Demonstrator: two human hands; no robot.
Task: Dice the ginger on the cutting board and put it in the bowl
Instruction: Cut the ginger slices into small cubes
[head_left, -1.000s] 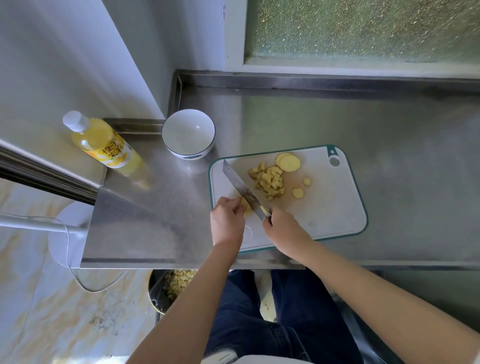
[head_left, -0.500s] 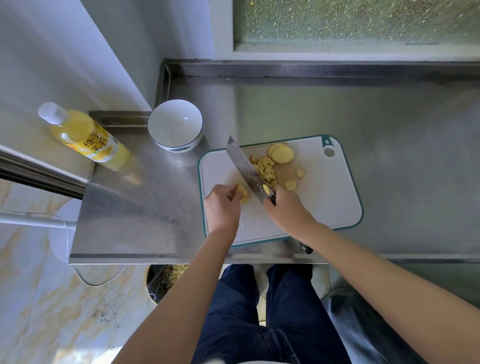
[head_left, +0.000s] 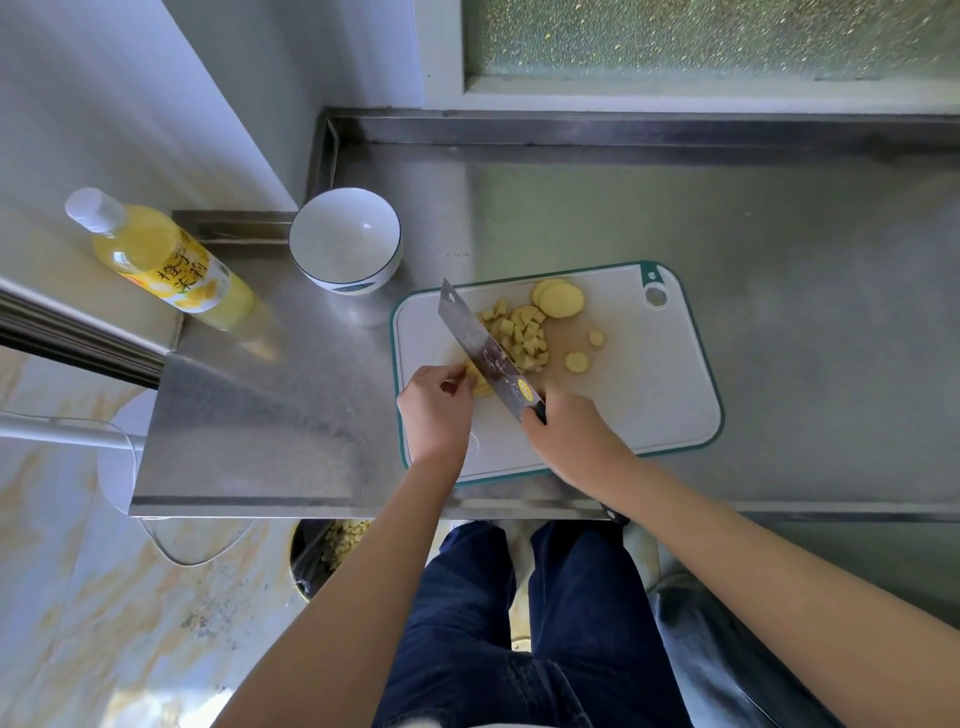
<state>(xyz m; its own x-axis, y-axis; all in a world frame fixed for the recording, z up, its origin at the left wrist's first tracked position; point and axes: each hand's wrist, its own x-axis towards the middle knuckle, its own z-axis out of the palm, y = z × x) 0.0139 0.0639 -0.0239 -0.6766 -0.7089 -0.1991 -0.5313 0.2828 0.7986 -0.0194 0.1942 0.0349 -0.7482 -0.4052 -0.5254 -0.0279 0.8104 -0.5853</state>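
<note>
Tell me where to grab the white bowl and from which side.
Probably pinch the bowl by its near rim, coming from the cutting board side: it stands upright and empty, with the wall behind it and the bottle to its left.

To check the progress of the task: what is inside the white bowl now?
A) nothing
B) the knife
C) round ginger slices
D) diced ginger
A: the white bowl shows only its bare inside; the diced ginger lies on the cutting board.
</note>
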